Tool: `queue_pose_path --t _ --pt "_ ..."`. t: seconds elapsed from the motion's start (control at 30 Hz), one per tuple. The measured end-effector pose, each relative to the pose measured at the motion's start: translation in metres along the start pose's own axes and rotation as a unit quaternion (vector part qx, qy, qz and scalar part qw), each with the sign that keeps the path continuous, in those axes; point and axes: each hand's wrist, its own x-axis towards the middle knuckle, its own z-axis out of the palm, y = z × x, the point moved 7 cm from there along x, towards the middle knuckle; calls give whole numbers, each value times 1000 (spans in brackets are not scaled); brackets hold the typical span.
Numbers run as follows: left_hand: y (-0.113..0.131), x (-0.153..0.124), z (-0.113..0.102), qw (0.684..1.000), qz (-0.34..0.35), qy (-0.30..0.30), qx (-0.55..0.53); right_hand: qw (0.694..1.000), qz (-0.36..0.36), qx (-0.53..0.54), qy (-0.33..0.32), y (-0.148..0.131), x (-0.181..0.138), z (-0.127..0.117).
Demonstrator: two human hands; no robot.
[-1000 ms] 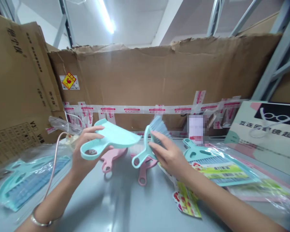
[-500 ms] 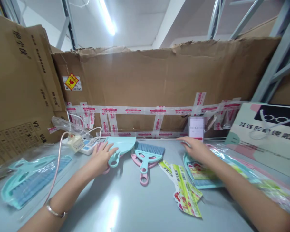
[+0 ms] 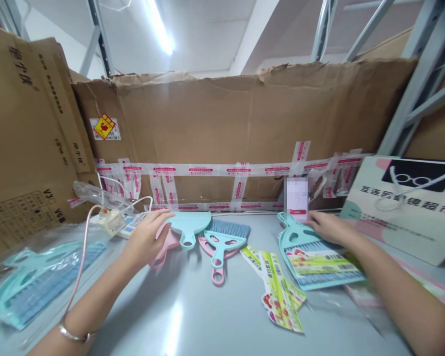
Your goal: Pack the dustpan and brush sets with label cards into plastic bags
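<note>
My left hand is open, its fingers reaching over a pink dustpan at the left of the loose pieces. Beside its fingertips lies a turquoise dustpan. On the right, my right hand has its fingers closed by the neck of a turquoise dustpan and brush set. What the fingers pinch is hidden. A printed card label lies across that set's blue bristles. Between the hands, a turquoise brush with blue bristles rests on a pink brush.
Several printed cards lie loose on the grey table. A plastic-wrapped turquoise set is at left, near a power strip with a plug. A phone leans at the back. A large cardboard box and a printed bag stand behind.
My right hand has moved right, uncovering the set's handle and label. My left hand has drawn back slightly off the turquoise dustpan, which has turned so its handle points toward me.
</note>
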Motion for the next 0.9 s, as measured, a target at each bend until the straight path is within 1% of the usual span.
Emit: queue_pose_path --t 0.07,0.13,0.2,0.27,0.3,0.33,0.37,0.4,0.47,0.53,0.57,0.6,0.67,0.7,0.8,0.87,0.9 --pt "1 2 -12 999 -9 46 -17 999 30 -8 25 0 -3 -14" --pt "3 3 -23 995 -19 88 -38 996 69 -12 62 2 -8 -35" --pt "6 3 -31 989 -36 122 -70 991 89 -6 100 -2 -14 -57" --pt "9 3 -32 981 -69 130 -126 990 73 14 120 -17 -18 -68" --pt "11 3 -29 974 -95 119 -169 991 55 28 121 -28 -20 -69" --pt "15 2 -22 962 -126 96 -224 992 30 44 116 -42 -21 -66" --pt "20 0 -12 942 -158 65 -289 992 5 60 110 -58 -24 -61" --pt "27 -2 0 914 -187 23 -358 992 -21 76 102 -76 -27 -54" --pt "48 -8 25 841 -232 -79 -483 988 -74 105 87 -113 -36 -39" --pt "70 -18 44 771 -262 -179 -552 981 -124 130 73 -148 -50 -26" --pt "77 -22 50 748 -273 -215 -565 976 -148 144 68 -163 -58 -22" --pt "81 -25 52 735 -282 -235 -570 969 -173 165 64 -175 -66 -20" --pt "79 -27 50 734 -294 -229 -568 947 -217 225 78 -189 -80 -24" --pt "75 -27 47 738 -299 -213 -566 932 -234 257 105 -191 -86 -30" --pt "59 -24 41 741 -325 -149 -568 882 -254 313 245 -176 -99 -53" --pt "50 -23 41 735 -349 -106 -571 857 -243 317 325 -161 -102 -58" --pt "46 -23 41 733 -361 -85 -570 852 -231 316 347 -154 -102 -56"
